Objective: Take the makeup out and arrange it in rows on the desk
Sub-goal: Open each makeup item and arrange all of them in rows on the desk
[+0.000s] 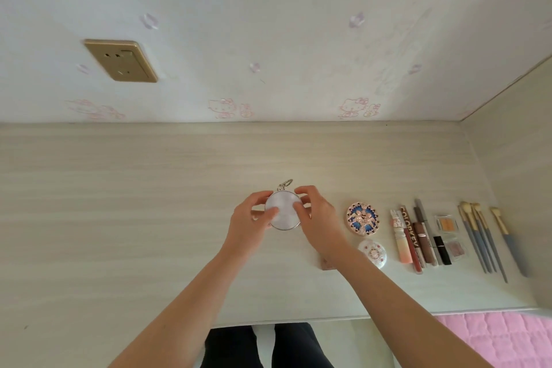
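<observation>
— What's being held there, near the middle of the pale wood-grain desk (pixel 119 188)?

— A round compact with a pearly white lid and thin silver rim (pixel 282 210), a little metal clasp ring at its far side. The left hand (pixel 254 219) and the right hand (pixel 316 215) both pinch it, thumbs on the lid, fingers curled around the rim. I can't tell whether it rests on the desk or sits just above it.

— Why both hands?

— I'd guess to square it up with the row. Everything else lies toward the desk's right edge: a round blue-and-gold patterned compact (pixel 363 219), with a white floral domed compact (pixel 373 253) nearer the front edge; then slim glossy lip tubes in pink and brown (pixel 413 240), small clear square eyeshadow pots (pixel 446 224), and grey-handled brushes with pale bristles (pixel 478 236), all lengthwise, side by side.

— So this one goes next to the compacts?

— Probably just left of them. Smooth lid, hard rim; it should slide easily into line.
</observation>
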